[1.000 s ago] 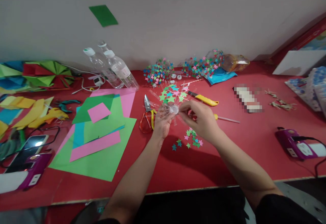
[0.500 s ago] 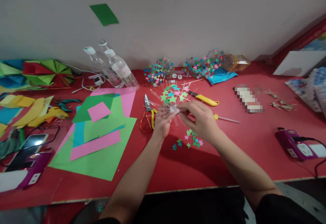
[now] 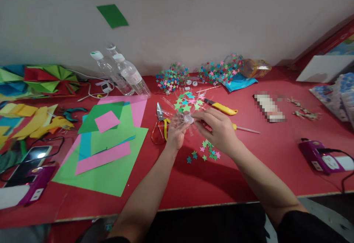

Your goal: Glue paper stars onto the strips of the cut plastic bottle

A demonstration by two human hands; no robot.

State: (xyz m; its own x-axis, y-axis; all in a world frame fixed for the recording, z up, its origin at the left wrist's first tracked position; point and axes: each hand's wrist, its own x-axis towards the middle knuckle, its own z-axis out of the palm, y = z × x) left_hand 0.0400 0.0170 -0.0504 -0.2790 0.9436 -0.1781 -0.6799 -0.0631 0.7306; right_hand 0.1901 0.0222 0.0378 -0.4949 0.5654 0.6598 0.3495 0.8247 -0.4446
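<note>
Here, left hand (image 3: 177, 130) closed on a star-dotted plastic piece (image 3: 186, 108), right hand (image 3: 215, 125) pinched at its whitish end (image 3: 188, 118).

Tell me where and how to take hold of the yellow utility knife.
I'd grip the utility knife around its yellow handle, coming from the right. It lies flat just beyond the right hand, handle end pointing right, while its dark front end points left, close to the star-covered clear strips, so that end is better avoided.
</note>
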